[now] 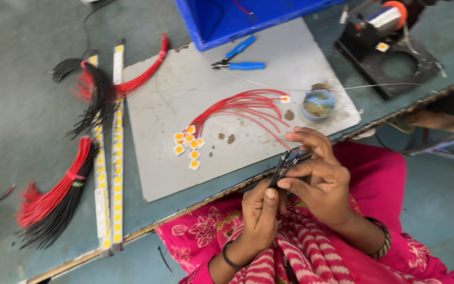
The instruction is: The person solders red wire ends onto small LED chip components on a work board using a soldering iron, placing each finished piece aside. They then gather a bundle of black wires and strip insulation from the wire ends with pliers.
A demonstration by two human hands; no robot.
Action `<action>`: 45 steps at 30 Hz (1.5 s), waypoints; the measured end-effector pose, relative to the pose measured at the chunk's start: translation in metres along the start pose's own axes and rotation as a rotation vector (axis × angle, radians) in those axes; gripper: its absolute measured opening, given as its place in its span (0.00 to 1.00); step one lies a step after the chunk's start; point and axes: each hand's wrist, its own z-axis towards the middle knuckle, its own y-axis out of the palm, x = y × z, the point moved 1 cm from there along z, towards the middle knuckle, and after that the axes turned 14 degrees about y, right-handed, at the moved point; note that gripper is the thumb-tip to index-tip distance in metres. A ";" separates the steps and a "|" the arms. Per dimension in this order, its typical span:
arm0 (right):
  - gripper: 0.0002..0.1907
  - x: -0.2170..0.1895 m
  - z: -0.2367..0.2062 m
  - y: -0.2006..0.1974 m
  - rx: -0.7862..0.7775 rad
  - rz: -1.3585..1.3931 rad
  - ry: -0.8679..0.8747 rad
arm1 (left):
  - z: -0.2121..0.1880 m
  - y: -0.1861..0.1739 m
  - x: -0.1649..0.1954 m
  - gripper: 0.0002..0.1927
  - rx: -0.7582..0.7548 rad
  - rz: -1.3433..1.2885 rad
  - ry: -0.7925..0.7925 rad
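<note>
Here we are gripping a small bunch of black wires [284,164] over our lap, just off the tabletop [22,121] edge. Our left hand [260,215] is clenching the lower part of the bunch, thumb pressed against it. Our right hand [319,176] is pinching the upper ends between thumb and forefinger, the other fingers spreading above. The wire tips are fanning out slightly between the two grips; whether they are stripped we cannot tell.

Just beyond the hands, a grey board [185,105] is lying on the tabletop. On it, a cluster of small yellow LED chips [187,143] is sitting with red wires [243,105] already running from them, which we are reading as finished work on the red side. None of these chips is showing a black wire, so that part appears to be remaining. A small round tin [319,103] and blue cutters [240,59] are resting farther back on the board, with a blue bin [227,21] behind them.

To the left, two long strips of unseparated chips [109,173] are lying beside bundles of red and black wire [59,194], suggesting that much stock is still waiting. A solder spool stand [387,44] is standing at the far right.
</note>
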 end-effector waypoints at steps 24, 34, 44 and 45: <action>0.46 0.022 0.015 -0.023 -0.227 0.418 0.384 | 0.028 0.012 -0.011 0.18 -0.101 0.211 0.007; 0.39 0.021 0.010 -0.039 -0.473 0.170 0.367 | 0.022 0.019 0.002 0.16 -0.108 0.192 -0.099; 0.23 0.025 0.006 -0.025 -0.492 0.227 0.429 | 0.015 0.016 0.008 0.13 -0.012 0.207 -0.055; 0.21 0.026 0.005 -0.020 -0.472 0.259 0.433 | 0.015 0.016 0.008 0.13 0.001 0.215 -0.029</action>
